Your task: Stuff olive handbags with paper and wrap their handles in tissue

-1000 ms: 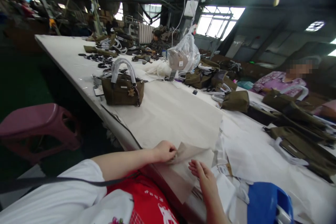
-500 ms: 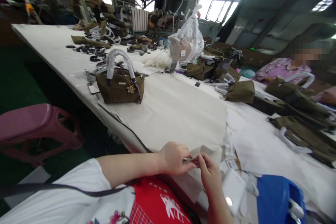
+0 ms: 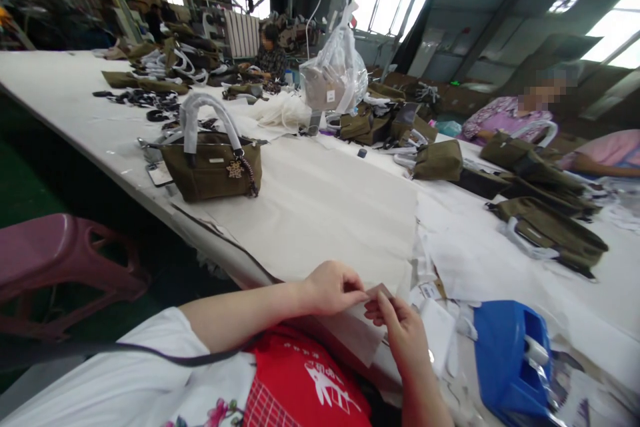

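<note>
Close to my body, at the table's front edge, both hands meet over a small grey-brown flat piece. Its material is hard to make out. My left hand pinches its left end between thumb and fingers. Thumb and curled fingers of my right hand close on its right side. An olive handbag stands upright farther up the table, with wrapped white handles, a gold charm and a braided cord. Beneath my hands lies a pale sheet covering the tabletop.
To my right are a blue tape dispenser, a white flat box and paper tags. Several olive bags lie along the right side, near two other people. A plastic-wrapped bag hangs mid-table. A pink stool stands left.
The view has shifted, moving the scene leftward. My left fingers have come together at the piece's end, and the piece now shows more plainly between both hands.
</note>
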The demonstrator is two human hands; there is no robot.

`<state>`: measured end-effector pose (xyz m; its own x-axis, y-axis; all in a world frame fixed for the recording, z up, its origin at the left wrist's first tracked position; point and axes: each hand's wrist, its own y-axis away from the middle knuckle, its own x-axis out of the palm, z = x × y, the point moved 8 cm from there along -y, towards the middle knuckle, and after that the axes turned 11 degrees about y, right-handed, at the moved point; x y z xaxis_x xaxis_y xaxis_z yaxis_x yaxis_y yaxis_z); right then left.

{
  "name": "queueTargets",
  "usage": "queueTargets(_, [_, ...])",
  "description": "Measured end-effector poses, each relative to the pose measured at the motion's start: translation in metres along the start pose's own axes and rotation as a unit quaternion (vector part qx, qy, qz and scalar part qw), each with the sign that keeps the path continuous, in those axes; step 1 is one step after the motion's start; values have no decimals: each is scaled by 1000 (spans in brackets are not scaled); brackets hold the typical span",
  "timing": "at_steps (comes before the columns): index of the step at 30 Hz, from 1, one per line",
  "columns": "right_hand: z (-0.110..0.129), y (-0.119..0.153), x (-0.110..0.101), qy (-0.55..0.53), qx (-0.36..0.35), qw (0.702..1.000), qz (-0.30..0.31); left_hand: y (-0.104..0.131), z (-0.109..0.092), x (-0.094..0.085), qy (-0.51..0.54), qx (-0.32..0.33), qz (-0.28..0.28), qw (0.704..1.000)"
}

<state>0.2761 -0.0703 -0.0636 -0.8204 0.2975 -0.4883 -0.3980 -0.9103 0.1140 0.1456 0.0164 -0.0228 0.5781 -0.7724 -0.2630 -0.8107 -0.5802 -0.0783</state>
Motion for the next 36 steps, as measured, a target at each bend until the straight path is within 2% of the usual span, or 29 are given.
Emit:
queueTargets(5, [-4, 6, -3, 41, -25, 999, -23, -5, -5, 15, 87, -17, 52, 995])
queueTargets(10, [3, 10, -6, 63, -54, 996, -11, -15, 1, 22, 161, -108, 60, 979])
queueTargets(14, [10, 14, -9, 82, -71, 994, -8, -18, -4, 33, 189, -156, 140, 959])
queueTargets(20, [10, 19, -8, 95, -98, 991, 8, -23, -5, 33, 110, -167, 170, 965])
queueTargets(30, [7, 24, -7, 128, -97, 986, 50, -19, 11, 43, 198, -208, 247, 925])
queueTargets(36, [4, 25, -4, 133, -92, 984, 72, -16, 14, 42, 216, -208, 266, 916])
